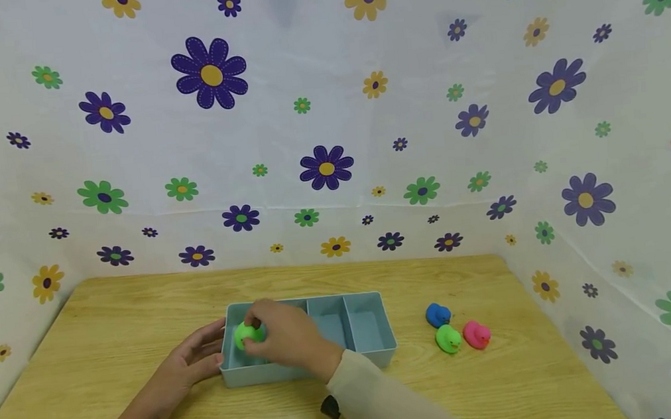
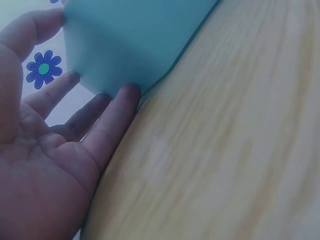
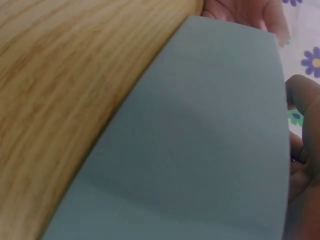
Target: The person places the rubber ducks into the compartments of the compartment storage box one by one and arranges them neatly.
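Observation:
A light blue divided box [image 1: 372,326] stands on the table, its front wall [image 3: 190,130] filling much of the right wrist view. My left hand [image 1: 176,373] rests against the box's left end, fingertips and thumb touching the wall with the fingers only slightly bent, as the left wrist view also shows. Reaching over the box, my right hand [image 1: 289,336] pinches a green rubber duck [image 1: 247,335] inside the leftmost compartment. Whether the duck touches the compartment floor I cannot tell. The right hand and forearm hide part of the box's middle.
Right of the box, a blue duck [image 1: 438,315], another green duck [image 1: 449,339] and a pink duck [image 1: 477,335] sit close together on the wooden table [image 1: 140,306]. A white flower-print cloth [image 1: 281,134] hangs behind the table and along its sides.

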Demonstrator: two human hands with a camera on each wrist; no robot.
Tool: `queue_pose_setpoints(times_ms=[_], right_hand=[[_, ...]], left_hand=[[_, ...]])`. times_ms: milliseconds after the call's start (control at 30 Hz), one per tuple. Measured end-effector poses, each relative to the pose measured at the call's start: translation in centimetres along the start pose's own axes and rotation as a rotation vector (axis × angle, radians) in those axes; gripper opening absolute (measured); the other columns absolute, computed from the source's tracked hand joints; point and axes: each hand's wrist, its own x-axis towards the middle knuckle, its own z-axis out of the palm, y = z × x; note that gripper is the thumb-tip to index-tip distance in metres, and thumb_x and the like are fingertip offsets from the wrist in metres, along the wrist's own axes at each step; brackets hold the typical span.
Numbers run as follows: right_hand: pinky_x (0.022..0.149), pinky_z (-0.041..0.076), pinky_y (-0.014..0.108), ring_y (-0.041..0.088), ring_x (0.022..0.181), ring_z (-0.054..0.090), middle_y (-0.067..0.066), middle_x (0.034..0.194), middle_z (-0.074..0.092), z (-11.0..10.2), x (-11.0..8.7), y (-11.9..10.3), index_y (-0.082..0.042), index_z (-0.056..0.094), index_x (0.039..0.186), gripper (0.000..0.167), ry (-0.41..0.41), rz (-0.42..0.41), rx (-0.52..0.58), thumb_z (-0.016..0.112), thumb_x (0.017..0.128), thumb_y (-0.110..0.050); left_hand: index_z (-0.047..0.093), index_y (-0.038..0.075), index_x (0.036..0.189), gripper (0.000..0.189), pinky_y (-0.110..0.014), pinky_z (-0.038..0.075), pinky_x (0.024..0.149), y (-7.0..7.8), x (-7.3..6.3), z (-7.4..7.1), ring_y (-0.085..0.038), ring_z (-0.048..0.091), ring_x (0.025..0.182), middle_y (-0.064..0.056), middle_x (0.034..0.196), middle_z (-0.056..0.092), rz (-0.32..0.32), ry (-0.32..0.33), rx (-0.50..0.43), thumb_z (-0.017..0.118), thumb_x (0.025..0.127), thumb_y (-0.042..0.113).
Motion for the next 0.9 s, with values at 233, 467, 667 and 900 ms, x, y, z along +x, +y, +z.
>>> queue_pose_setpoints(times_ms=[233,467,667,900], right_hand=[[0.055,0.039,0.012,-0.002,0.069,0.049,-0.010,0.098,0.065,1.3,0.6,0.2,-0.016,0.068,0.108,0.021,0.006,-0.032,-0.142,0.075,0.093,-0.029],[0.059,0.041,0.013,-0.001,0.071,0.050,-0.012,0.093,0.063,2.0,0.9,0.3,-0.018,0.069,0.106,0.018,-0.006,-0.002,-0.188,0.075,0.094,-0.030],[0.055,0.040,0.014,0.000,0.067,0.049,-0.013,0.088,0.063,2.0,1.1,0.0,-0.019,0.071,0.102,0.017,-0.042,0.032,-0.214,0.077,0.093,-0.031],[0.059,0.045,0.018,-0.001,0.070,0.051,-0.013,0.089,0.066,2.1,1.3,-0.3,-0.021,0.071,0.101,0.017,-0.094,0.083,-0.235,0.078,0.093,-0.033]], left_hand=[[0.024,0.015,0.165,0.069,-0.029,0.053,0.101,0.0,0.0,0.0,-0.027,0.046,0.142,-0.025,0.163,0.032,-0.016,0.005,0.008,0.061,0.106,0.021],[0.029,0.021,0.164,0.069,-0.030,0.053,0.102,0.0,0.1,0.1,-0.038,0.039,0.147,-0.019,0.163,0.035,-0.051,0.032,0.023,0.063,0.105,0.024],[0.028,0.019,0.164,0.068,-0.032,0.054,0.102,0.0,0.0,0.1,-0.043,0.036,0.148,-0.021,0.164,0.032,-0.039,0.026,0.024,0.062,0.105,0.024],[0.028,0.018,0.164,0.067,-0.033,0.054,0.102,-0.5,0.3,0.0,-0.044,0.034,0.148,-0.021,0.163,0.034,-0.029,0.030,0.013,0.061,0.106,0.022]])
